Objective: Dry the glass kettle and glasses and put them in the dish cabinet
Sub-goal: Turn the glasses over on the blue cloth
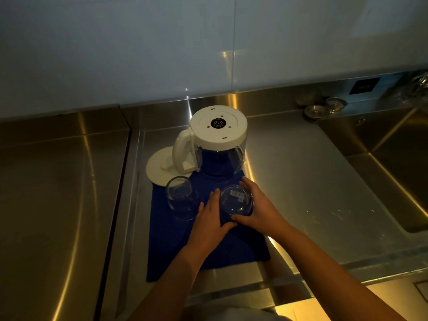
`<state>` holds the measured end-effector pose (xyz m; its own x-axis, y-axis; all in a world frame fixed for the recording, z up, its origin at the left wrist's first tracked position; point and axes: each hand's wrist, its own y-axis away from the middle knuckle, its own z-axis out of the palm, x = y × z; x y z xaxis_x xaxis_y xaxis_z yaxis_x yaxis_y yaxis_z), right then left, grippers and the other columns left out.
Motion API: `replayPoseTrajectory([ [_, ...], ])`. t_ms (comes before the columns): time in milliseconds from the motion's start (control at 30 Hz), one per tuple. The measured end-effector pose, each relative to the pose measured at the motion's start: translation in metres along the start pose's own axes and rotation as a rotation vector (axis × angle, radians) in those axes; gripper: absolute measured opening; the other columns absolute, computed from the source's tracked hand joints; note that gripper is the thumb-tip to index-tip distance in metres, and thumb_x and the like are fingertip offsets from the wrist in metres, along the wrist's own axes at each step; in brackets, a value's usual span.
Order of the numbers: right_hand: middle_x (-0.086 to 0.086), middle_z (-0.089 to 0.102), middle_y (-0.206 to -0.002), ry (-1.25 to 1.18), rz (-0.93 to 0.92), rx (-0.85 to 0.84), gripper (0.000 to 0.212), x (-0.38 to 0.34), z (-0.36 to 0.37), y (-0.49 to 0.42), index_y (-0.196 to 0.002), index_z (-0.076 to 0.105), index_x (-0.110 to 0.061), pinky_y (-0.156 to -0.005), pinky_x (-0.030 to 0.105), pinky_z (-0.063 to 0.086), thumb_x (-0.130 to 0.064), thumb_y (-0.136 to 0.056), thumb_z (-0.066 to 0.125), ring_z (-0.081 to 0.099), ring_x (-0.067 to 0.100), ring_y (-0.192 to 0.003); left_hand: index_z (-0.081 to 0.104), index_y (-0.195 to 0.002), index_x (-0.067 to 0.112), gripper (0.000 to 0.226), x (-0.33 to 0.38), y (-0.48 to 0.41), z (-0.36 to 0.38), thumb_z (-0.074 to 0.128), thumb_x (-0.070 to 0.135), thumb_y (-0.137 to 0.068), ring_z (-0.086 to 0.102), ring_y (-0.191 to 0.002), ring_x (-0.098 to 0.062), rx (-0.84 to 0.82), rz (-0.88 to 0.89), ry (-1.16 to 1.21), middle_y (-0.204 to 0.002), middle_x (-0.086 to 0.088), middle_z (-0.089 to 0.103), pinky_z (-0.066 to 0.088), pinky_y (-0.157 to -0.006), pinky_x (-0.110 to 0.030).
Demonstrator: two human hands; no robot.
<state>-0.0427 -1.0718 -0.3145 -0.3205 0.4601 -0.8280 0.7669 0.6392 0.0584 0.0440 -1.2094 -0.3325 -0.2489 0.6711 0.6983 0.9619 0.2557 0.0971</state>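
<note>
Glass point(236, 200) before kettle point(217, 140): right hand point(257, 209) curled round it, left hand point(209, 218) flat against it; a likely wet grip may slip, striking 2nd glass point(180, 198).

Upper right, blurred glassware point(413, 90) is running off the frame edge; the glass kettle point(218, 129) is covering part of the white lid point(157, 167).

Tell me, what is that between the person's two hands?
A clear glass on the blue cloth, left hand and right hand against its sides, shown in the head view.
</note>
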Motion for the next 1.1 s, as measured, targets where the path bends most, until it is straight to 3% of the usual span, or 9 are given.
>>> replayPoseTrajectory([
  [100,0.0,0.033,-0.145,-0.045,0.05,0.008,0.1,0.015,0.009,0.006,-0.145,0.016,-0.014,-0.081,-0.01,0.024,-0.019,-0.068,0.081,0.029,-0.001,-0.122,0.003,-0.148,0.022,0.09,0.001,0.005,0.002,0.066,0.027,-0.084,0.015,-0.141,-0.013,-0.018,-0.006,0.102,-0.155,0.003,0.013,0.015,-0.117,-0.036],
  [267,-0.001,0.038,-0.142,-0.124,0.092,0.061,0.094,0.032,0.023,0.01,-0.141,0.024,-0.018,-0.087,-0.003,0.031,-0.016,-0.067,0.081,0.038,0.009,-0.128,0.008,-0.148,0.02,0.088,0.0,0.01,0.007,0.066,0.009,-0.083,0.024,-0.137,-0.007,-0.024,-0.105,0.323,-0.152,0.003,0.022,0.021,-0.107,-0.014],
  [467,-0.01,0.038,-0.133,-0.219,0.065,0.101,0.096,0.028,0.029,0.005,-0.141,0.025,-0.014,-0.087,-0.005,0.03,-0.013,-0.064,0.083,0.039,0.002,-0.121,0.014,-0.147,0.017,0.081,-0.004,0.01,0.012,0.059,-0.007,-0.083,0.03,-0.132,-0.004,-0.046,-0.198,0.569,-0.148,0.002,0.03,0.029,-0.112,-0.031],
  [533,-0.012,0.041,-0.129,-0.245,0.057,0.106,0.093,0.027,0.03,0.003,-0.137,0.028,-0.017,-0.087,-0.003,0.032,-0.012,-0.063,0.084,0.042,-0.004,-0.115,0.017,-0.146,0.019,0.078,-0.006,0.008,0.013,0.056,-0.007,-0.084,0.033,-0.133,-0.007,-0.051,-0.209,0.593,-0.147,0.002,0.032,0.032,-0.111,-0.036],
  [667,-0.021,0.044,-0.118,-0.254,0.048,0.118,0.087,0.025,0.03,-0.001,-0.128,0.032,-0.024,-0.083,-0.001,0.036,-0.013,-0.06,0.085,0.044,-0.014,-0.106,0.021,-0.145,0.021,0.072,-0.006,0.004,0.013,0.05,-0.009,-0.087,0.037,-0.13,-0.005,-0.037,-0.207,0.578,-0.141,0.006,0.038,0.033,-0.11,-0.033],
  [833,-0.024,0.044,-0.114,-0.279,0.035,0.129,0.084,0.023,0.028,-0.013,-0.127,0.036,-0.019,-0.08,-0.001,0.038,-0.009,-0.06,0.085,0.045,-0.021,-0.101,0.027,-0.143,0.018,0.067,-0.007,-0.01,0.007,0.051,-0.009,-0.086,0.041,-0.127,-0.008,0.001,-0.197,0.551,-0.139,0.001,0.043,0.035,-0.109,-0.035],
  [1100,-0.024,0.044,-0.121,-0.265,0.031,0.118,0.086,0.027,0.031,-0.022,-0.131,0.035,-0.021,-0.088,0.003,0.039,-0.012,-0.062,0.085,0.044,-0.019,-0.109,0.023,-0.145,0.022,0.071,-0.014,-0.017,0.01,0.054,-0.004,-0.086,0.039,-0.13,-0.008,0.008,-0.215,0.575,-0.142,0.004,0.039,0.036,-0.108,-0.04],
])
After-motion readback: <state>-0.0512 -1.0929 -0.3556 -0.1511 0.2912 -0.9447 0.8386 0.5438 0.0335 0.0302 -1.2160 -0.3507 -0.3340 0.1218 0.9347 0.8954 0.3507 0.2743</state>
